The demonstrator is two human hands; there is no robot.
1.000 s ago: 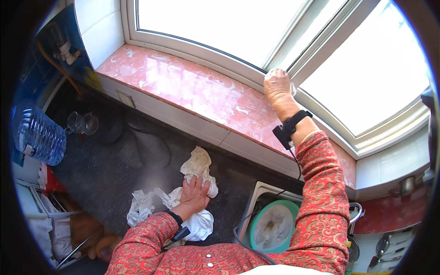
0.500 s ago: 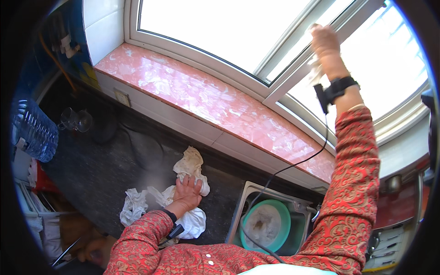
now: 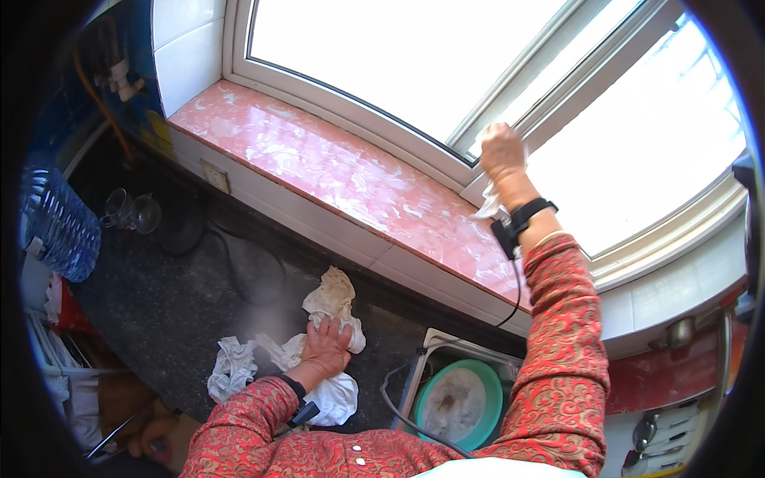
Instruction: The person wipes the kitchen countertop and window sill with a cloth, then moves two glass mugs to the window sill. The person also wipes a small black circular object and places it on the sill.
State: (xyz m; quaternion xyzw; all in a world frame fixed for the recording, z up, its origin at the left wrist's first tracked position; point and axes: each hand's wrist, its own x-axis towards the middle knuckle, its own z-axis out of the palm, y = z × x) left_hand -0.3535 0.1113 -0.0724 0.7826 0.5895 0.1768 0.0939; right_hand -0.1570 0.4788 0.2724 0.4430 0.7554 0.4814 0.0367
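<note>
My left hand (image 3: 323,350) lies with its fingers spread on a crumpled off-white cloth (image 3: 331,293), pressing it against the dark countertop (image 3: 171,299). More white cloth (image 3: 335,397) shows beside and below that wrist, and another crumpled piece (image 3: 232,368) lies to its left. My right arm reaches up to the window, where the right hand (image 3: 504,150) is closed around a white cloth (image 3: 489,207) at the lower part of the window frame (image 3: 351,117). Most of this cloth is hidden by the hand; an end hangs out below the palm.
A green basin (image 3: 488,412) with cloudy water sits in the steel sink (image 3: 430,341). Along the window runs a pink marbled sill (image 3: 311,171). A blue water bottle (image 3: 60,223) and a glass cup (image 3: 144,213) stand at left. A black cable (image 3: 388,390) curves past the sink.
My right hand has moved down and left along the window frame with its cloth. The left hand has stayed on the cloth on the counter.
</note>
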